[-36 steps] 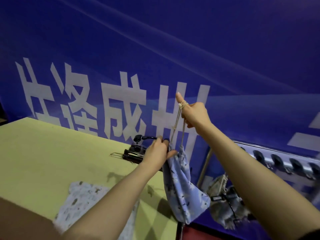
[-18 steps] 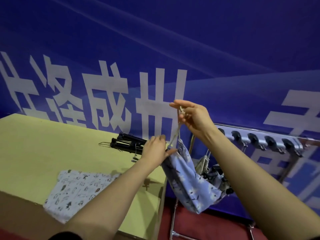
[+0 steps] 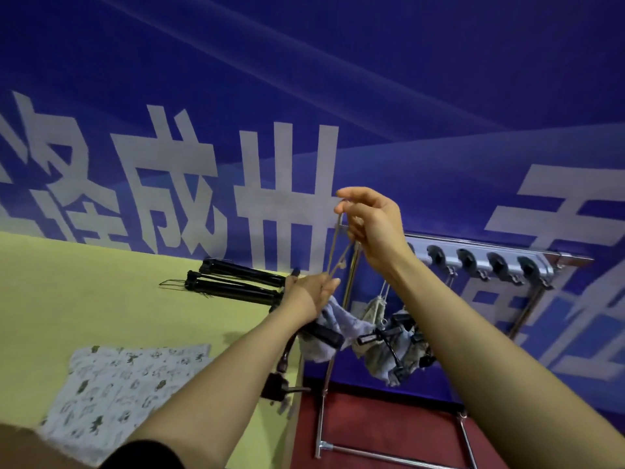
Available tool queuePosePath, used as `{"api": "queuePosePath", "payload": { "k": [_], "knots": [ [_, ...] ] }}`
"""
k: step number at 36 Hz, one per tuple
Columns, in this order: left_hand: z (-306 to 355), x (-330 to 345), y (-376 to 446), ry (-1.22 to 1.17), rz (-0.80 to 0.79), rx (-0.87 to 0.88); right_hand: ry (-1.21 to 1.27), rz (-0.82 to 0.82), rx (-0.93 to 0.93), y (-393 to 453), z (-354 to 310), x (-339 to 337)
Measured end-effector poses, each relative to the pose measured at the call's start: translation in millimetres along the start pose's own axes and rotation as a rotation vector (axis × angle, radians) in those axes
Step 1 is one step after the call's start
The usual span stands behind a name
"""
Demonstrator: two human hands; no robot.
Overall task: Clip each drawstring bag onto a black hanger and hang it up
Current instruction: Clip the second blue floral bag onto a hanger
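Your right hand (image 3: 370, 228) has lowered, still pinching the drawstring (image 3: 333, 255); your left hand (image 3: 309, 292) now grips bag (image 3: 341, 328) and black hanger (image 3: 324, 335) together, ready for clipping.

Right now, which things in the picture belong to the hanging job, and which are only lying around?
Belong to the job:
- blue drawstring bag, its cord between left hand and right hand
- black hanger by the bag
- spare black hangers
- patterned bag on the yellow table
- metal rack with hung bags

Lying about:
- blue banner
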State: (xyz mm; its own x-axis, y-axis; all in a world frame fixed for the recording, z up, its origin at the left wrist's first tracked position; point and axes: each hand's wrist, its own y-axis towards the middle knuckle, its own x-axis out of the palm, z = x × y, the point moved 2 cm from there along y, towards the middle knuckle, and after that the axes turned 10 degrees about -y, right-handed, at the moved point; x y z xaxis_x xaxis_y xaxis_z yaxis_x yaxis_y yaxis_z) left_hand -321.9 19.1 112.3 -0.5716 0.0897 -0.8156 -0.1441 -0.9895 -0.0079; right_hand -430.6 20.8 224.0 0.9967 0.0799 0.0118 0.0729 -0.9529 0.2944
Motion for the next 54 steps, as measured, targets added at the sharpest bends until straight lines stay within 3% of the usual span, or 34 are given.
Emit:
{"api": "queuePosePath", "payload": {
  "k": [7, 14, 19, 24, 35, 47, 54],
  "knots": [
    [-11.1, 13.7, 16.9, 0.324, -0.118, -0.053, -0.030, 0.129, -0.097, 6.2, 0.7, -3.3],
    [-20.8, 29.1, 31.3, 0.194, -0.163, -0.096, -0.042, 0.158, -0.138, 10.1, 13.9, -9.0],
    [-5.3, 41.7, 27.1, 0.076, -0.082, -0.059, -0.159, 0.108, -0.151, 6.5, 18.6, -30.8],
    [20.0, 55.3, 22.9, -0.209, -0.040, -0.035, -0.239, 0.112, -0.077, -5.7, 30.2, -58.8],
    [110.2, 116.4, 10.7, -0.448, -0.065, 0.064, -0.213, -0.004, 0.124, -37.9, 58.7, -170.5],
    [188.5, 192.5, 29.2, -0.483, 0.011, -0.029, -0.328, -0.051, 0.249, -63.0, 96.8, -284.1],
    [223.9, 226.8, 69.9, -0.468, 0.011, -0.074, -0.730, 0.017, 0.227, -43.5, 129.2, -347.7]
  ]
}}
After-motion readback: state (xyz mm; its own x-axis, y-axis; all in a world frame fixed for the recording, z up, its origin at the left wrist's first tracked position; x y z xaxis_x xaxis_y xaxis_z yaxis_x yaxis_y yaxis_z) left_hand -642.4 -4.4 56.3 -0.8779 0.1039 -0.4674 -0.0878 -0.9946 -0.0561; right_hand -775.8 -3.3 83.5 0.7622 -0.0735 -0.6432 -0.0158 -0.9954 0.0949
